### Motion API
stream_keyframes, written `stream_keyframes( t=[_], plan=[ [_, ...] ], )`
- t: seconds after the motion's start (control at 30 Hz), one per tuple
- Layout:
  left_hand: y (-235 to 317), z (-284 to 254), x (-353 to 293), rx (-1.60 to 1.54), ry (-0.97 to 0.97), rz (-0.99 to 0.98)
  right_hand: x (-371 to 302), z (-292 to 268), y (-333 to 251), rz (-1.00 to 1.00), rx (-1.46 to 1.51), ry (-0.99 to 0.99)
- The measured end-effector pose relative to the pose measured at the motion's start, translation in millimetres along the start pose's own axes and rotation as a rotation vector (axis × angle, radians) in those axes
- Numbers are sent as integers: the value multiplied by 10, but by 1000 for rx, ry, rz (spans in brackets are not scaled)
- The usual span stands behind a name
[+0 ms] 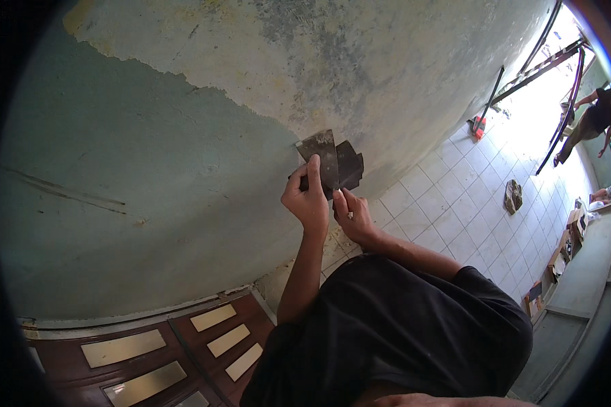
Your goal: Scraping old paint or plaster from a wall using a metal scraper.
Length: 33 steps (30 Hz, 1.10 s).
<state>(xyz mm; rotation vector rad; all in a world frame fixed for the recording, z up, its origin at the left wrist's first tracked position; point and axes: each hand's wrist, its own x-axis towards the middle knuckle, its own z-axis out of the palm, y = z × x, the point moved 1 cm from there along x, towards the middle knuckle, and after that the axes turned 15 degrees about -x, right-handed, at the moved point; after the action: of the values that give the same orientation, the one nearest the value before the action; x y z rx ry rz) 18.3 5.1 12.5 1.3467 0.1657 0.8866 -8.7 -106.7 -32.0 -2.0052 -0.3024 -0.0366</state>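
In front of the wall, my left hand (308,200) grips a flat, dull grey scraper blade (321,150), its thumb pressed on the near face. Just behind and to the right of the blade is a dark, flat piece with uneven edges (349,165); I cannot make out its kind. My right hand (357,220) is closed, its fingertips pinched at the lower edge where the two flat pieces overlap. Exactly what that pinch holds is hidden. The wall (176,142) has green paint on the left and a bare, patchy grey area (360,61) above and to the right.
A panelled brown door (183,332) is at the lower left. White floor tiles (455,183) stretch right, with a crumpled cloth-like thing (513,197) on them. A ladder-like frame (540,74) stands by the bright opening, near another person (594,119). Boxes (560,258) line the right side.
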Motion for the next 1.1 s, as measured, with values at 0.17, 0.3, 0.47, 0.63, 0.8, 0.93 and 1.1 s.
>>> stream_keyframes(
  t=[0.17,0.3,0.47,0.63,0.8,0.93,1.1],
  plan=[
    [-241,-87,-205,32,-14,-198,-110,24,327,-49,-83,13],
    [-322,-197,-297,-10,21,-215,-179,104,444,-56,-125,-25],
    [-33,-59,-47,31,22,-66,-11,-14,30,-31,-20,-8],
    [287,116,55,-22,9,-17,87,-195,-190,-68,-10,48],
    [-10,-50,-127,13,-21,-67,-44,-102,189,-96,-146,30],
    [354,130,169,7,14,39,195,-317,-375,-136,-132,68],
    [370,73,111,-21,12,19,122,-312,-327,-171,-112,95]
  ],
)
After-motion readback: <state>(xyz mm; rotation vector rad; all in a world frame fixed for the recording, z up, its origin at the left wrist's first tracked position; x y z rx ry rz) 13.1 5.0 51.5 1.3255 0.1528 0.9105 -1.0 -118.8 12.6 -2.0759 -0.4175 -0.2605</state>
